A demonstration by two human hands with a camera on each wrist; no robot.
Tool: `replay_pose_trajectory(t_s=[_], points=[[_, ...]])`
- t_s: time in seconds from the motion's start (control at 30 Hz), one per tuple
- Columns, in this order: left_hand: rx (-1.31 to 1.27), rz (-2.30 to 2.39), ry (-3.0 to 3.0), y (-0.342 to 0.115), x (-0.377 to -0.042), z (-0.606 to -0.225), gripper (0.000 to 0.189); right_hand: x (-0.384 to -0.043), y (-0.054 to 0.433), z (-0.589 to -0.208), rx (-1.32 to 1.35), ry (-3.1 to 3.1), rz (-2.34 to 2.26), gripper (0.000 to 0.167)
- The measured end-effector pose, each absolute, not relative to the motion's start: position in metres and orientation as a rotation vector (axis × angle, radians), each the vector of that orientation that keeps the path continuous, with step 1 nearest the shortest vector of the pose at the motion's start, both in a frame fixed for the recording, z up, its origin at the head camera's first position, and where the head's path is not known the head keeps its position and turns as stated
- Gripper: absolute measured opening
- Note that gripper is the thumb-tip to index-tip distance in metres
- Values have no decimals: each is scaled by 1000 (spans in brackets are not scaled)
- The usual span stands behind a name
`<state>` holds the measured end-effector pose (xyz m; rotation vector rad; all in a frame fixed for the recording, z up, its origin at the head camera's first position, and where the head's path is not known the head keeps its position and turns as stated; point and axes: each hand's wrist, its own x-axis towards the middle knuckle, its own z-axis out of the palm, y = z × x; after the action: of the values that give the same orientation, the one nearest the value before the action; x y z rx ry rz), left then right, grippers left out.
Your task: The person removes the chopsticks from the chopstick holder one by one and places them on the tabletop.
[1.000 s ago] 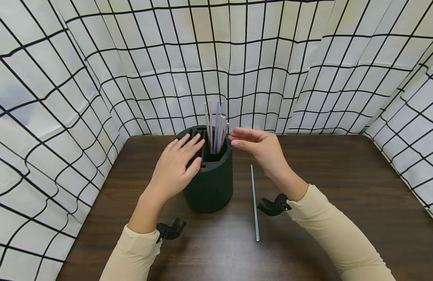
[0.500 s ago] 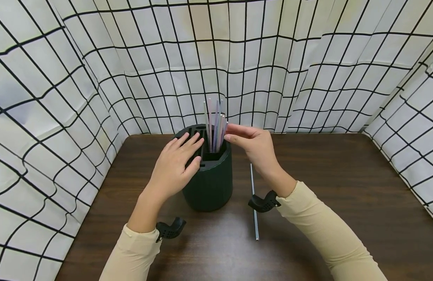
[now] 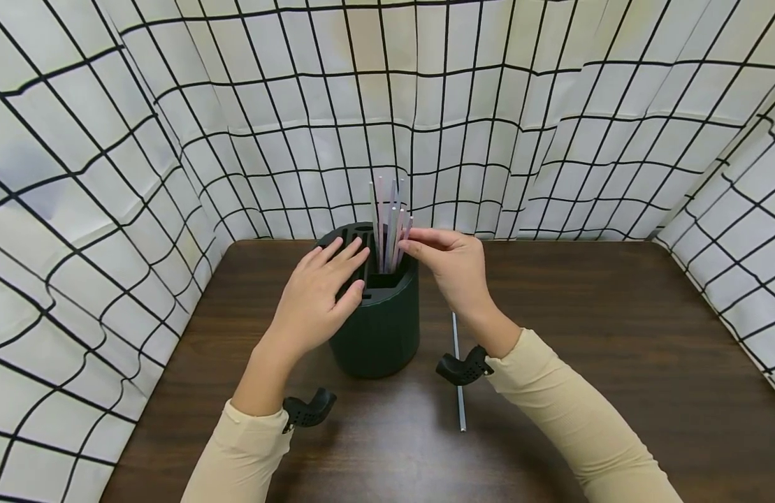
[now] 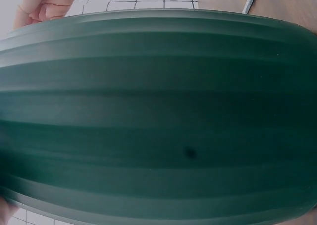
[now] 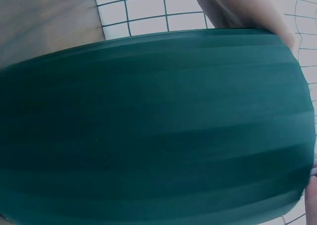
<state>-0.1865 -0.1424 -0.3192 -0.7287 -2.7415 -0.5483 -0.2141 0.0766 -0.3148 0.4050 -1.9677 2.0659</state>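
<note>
A dark green round utensil holder [image 3: 374, 339], with slots and an open compartment in its top, stands upright on the table. Several pale pastel straws [image 3: 381, 223] rise from the compartment. My left hand [image 3: 314, 300] rests on the slotted top with its fingers spread. At the holder's right rim, my right hand [image 3: 456, 269] pinches one of the straws between thumb and fingers. The ribbed wall [image 4: 158, 111] fills most of both wrist views and hides the fingertips there. A blue-grey straw [image 3: 460, 409] lies on the table, partly hidden under the right wrist.
The dark brown wooden table [image 3: 613, 335] runs up to white curtains [image 3: 462, 105] with a black grid at the back and sides. Black wrist mounts [image 3: 308, 407] jut from both cream sleeves, the right one above the lying straw.
My right hand has moved left to the straws, and its thumb and fingers have come together on one of them. My left hand has stayed on the holder.
</note>
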Motion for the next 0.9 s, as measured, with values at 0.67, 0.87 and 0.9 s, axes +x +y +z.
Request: replay_pose_trajectory(t_s=[0.67,0.87,0.9], points=[[-733,-534,-2747,-143,-186,-318,52,-187,98,-264,638,-1693,1891,21],[-739,-533,-2747,-143,-185,-318,52,-179,103,-256,661,-1584,1913,22],[-739,-533,-2746,-143,-185,-318,52,-177,104,-254,663,-1560,1914,22]])
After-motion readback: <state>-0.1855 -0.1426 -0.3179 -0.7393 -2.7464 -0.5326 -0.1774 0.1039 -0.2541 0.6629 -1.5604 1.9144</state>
